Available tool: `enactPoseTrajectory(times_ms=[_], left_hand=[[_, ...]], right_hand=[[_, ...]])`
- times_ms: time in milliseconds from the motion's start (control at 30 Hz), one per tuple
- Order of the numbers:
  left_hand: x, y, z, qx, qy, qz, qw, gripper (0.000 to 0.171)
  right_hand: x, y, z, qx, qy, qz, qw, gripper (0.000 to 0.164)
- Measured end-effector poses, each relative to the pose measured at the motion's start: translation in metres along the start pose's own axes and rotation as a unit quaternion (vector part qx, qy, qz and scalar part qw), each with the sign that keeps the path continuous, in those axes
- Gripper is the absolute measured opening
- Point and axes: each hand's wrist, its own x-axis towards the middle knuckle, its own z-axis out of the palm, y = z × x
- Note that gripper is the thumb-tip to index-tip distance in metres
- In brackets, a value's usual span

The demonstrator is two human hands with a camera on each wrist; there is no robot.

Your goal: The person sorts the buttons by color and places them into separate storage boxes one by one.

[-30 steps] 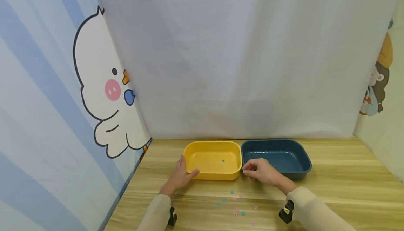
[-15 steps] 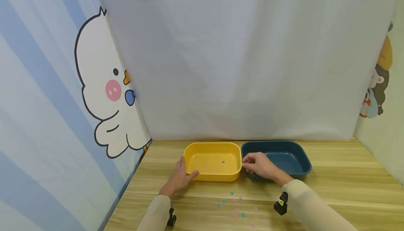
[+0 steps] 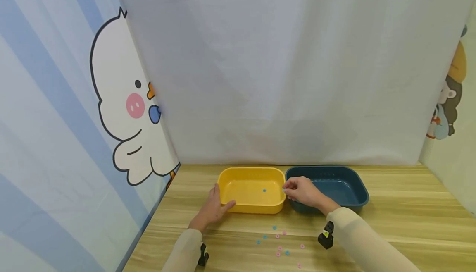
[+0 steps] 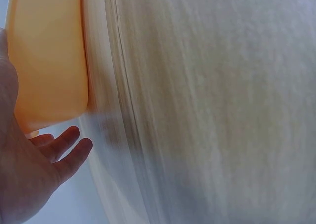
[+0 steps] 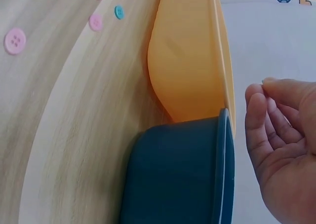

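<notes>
My right hand (image 3: pixel 303 191) pinches a small blue button (image 3: pixel 284 190) between thumb and fingertips, above the place where the two basins meet. The right wrist view mostly hides the button behind the fingertips of that hand (image 5: pixel 286 140). My left hand (image 3: pixel 213 208) rests against the front left corner of the yellow basin (image 3: pixel 251 209), thumb along the front rim. Seen from the left wrist, the fingers (image 4: pixel 69 157) are spread loosely beside the basin wall (image 4: pixel 49 56). One blue button (image 3: pixel 264 190) lies inside the yellow basin.
A dark blue basin (image 3: pixel 357 204) stands close against the yellow one on the right. In front of them, several pink buttons (image 3: pixel 278 254) and blue buttons (image 3: pixel 287 253) lie scattered on the wooden table (image 3: pixel 409 214). A pale curtain (image 3: pixel 238 77) hangs behind.
My right hand has risen from in front of the basins, moving slightly left to the yellow basin's right rim with the blue button. My left hand stays at the basin corner.
</notes>
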Motion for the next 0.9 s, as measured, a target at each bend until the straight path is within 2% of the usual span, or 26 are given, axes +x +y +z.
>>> enactPoseTrajectory(times_ms=[267,633,900], left_hand=[[-0.002,-0.001,-0.002,-0.010,-0.002,0.004,0.9999,0.099],[0.000,-0.002,-0.001,-0.001,0.000,0.003,1.0000,0.100],[0.000,-0.002,0.000,0.002,-0.002,0.005,1.0000,0.099]], right_hand=[[0.009,0.001,0.003,0.001,0.005,0.018,1.000,0.016],[0.021,-0.002,0.011,0.005,0.003,0.035,0.999,0.011],[0.026,-0.002,0.013,-0.011,0.013,0.061,0.998,0.014]])
